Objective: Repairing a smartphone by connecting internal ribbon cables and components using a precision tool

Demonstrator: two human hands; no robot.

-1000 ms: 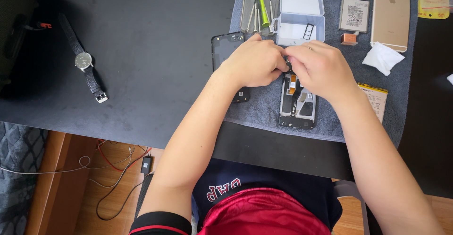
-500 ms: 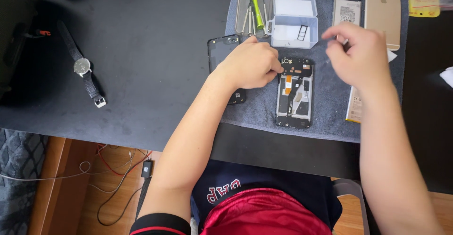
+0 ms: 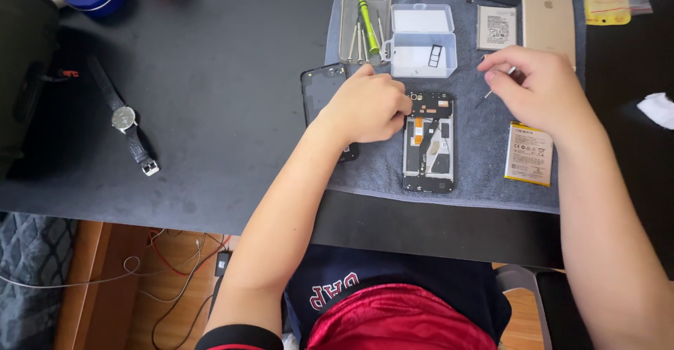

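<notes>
An opened black phone [image 3: 428, 146] with its insides showing lies on a grey towel [image 3: 484, 181]. My left hand [image 3: 365, 104] is curled over the phone's top left corner, fingertips pressed on it. Off to the right of the phone, my right hand [image 3: 540, 87] hovers above the towel and pinches a thin metal tool [image 3: 489, 94] whose tip points down-left. A flat battery [image 3: 529, 153] with a yellowish label lies just below that hand.
On the towel's far side lie a clear plastic box [image 3: 423, 40], a clear phone case [image 3: 365, 41] holding a green screwdriver [image 3: 366, 20], another battery [image 3: 496, 27] and a gold phone [image 3: 547, 13]. A black back cover [image 3: 319, 94] lies under my left wrist. A wristwatch [image 3: 125, 118] lies far left.
My right hand has lifted off the opened phone and moved right and away with the thin tool. My left hand has stayed on the phone's top corner.
</notes>
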